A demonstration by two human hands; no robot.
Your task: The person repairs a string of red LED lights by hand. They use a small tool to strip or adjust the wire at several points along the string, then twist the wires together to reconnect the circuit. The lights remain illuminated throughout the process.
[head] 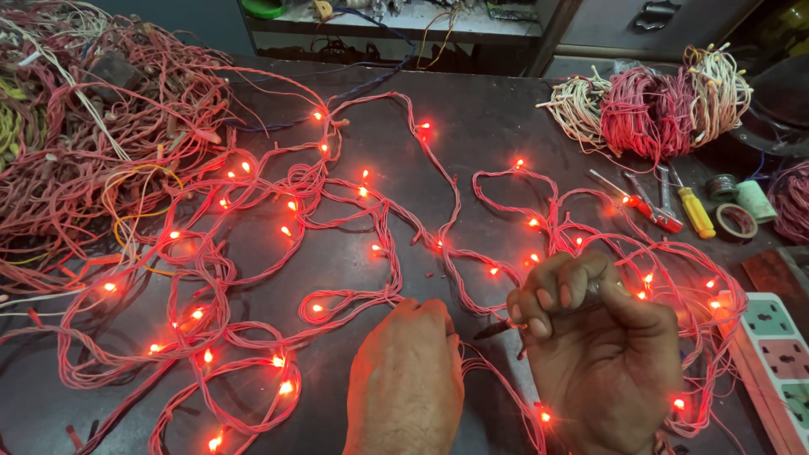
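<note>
A long string of lit red fairy lights on pink wire sprawls over the dark tabletop. My left hand is at the near edge, knuckles up, fingers closed on a strand of that wire near its tip. Just to its right, my right hand is curled into a fist around a thin dark tool, whose point sticks out toward the left hand. Wire loops pass under and around both hands.
A big tangle of pink wire fills the far left. Bundled wire coils lie at the far right. Red-handled pliers, a yellow screwdriver, tape rolls and a power strip sit along the right.
</note>
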